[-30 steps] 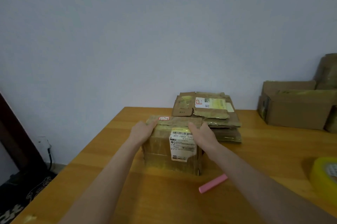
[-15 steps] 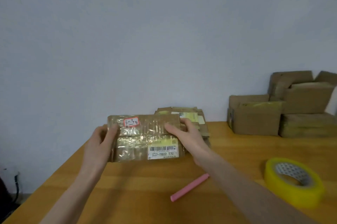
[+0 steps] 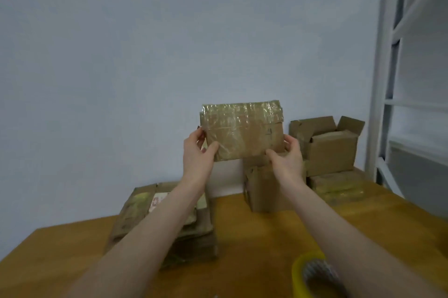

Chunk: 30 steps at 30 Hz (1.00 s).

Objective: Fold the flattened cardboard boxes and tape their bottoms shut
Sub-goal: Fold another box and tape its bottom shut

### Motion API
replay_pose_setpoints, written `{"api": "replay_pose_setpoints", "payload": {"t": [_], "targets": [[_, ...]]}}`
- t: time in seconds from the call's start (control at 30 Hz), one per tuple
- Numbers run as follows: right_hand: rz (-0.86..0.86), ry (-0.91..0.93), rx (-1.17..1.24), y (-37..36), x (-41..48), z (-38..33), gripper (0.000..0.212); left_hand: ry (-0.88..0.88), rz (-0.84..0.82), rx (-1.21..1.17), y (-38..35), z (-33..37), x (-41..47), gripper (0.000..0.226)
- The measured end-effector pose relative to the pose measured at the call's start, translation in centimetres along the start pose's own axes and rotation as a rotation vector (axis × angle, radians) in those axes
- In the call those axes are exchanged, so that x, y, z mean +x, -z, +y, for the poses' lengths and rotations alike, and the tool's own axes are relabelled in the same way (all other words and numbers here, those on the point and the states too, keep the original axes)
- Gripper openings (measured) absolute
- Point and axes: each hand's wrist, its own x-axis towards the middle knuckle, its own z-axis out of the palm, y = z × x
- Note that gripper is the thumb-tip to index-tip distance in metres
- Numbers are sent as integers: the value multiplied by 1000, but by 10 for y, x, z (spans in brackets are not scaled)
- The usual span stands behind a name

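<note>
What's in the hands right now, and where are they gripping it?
A taped box, raised, gripped at its lower corners: left hand, right hand.

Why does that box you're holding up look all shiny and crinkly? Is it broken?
Not broken, as far as it shows. The box, held up by the left hand and right hand, is wrapped in wrinkled old tape, and its top edge looks worn.

Two bare forearms, uncovered from the lower frame edge to the wrists: no sleeves, watch or bracelets showing. Left hand [image 3: 196, 152] and right hand [image 3: 287, 157] gloveless, no rings visible on the fingers in view. Nails too blurred to make out.
</note>
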Motion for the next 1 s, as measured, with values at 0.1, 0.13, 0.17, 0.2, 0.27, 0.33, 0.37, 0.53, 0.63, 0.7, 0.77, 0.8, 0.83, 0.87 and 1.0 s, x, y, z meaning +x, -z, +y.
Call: {"api": "replay_pose_setpoints", "payload": {"t": [0.1, 0.13, 0.17, 0.2, 0.27, 0.33, 0.37, 0.53, 0.63, 0.7, 0.77, 0.8, 0.83, 0.87, 1.0], "targets": [[1, -30, -203, 6, 45, 15, 71, 23, -111, 31, -49, -24, 36, 52], [-29, -51, -304, 6, 54, 22, 73, 56, -167, 43, -63, -34, 43, 50], [-72, -76, -410, 4, 60, 31, 72, 98, -239, 50, -75, -44, 47, 47], [-122, -93, -505, 1, 64, 40, 68, 144, -310, 54, -86, -54, 48, 46], [-181, -88, -629, -6, 64, 56, 61, 215, -371, 45, -98, -71, 46, 50], [-141, -66, -669, -11, 62, 68, 57, 224, -364, 56, -99, -82, 46, 59], [-98, -56, -676, -12, 61, 71, 56, 216, -367, 65, -97, -83, 46, 62], [61, 39, -633, -22, 47, 74, 45, 182, -319, 231, -70, -83, 39, 51], [-64, 98, -591, -43, 24, 74, 36, 155, -266, 405, -34, -92, 30, 49], [-211, 70, -574, -62, 6, 78, 35, 97, -209, 538, 0, -97, 23, 47], [-425, 2, -554, -82, -14, 83, 40, 65, -107, 655, 44, -102, 18, 48], [-513, -42, -552, -91, -24, 85, 45, 71, -45, 698, 69, -106, 17, 49], [-555, -76, -560, -99, -31, 87, 50, 91, 19, 736, 95, -111, 16, 51], [-557, -90, -571, -106, -36, 88, 52, 136, 85, 771, 122, -119, 17, 52], [-557, -174, -530, -144, -44, 90, 45, 452, 148, 783, 200, -150, 13, 61]]}}
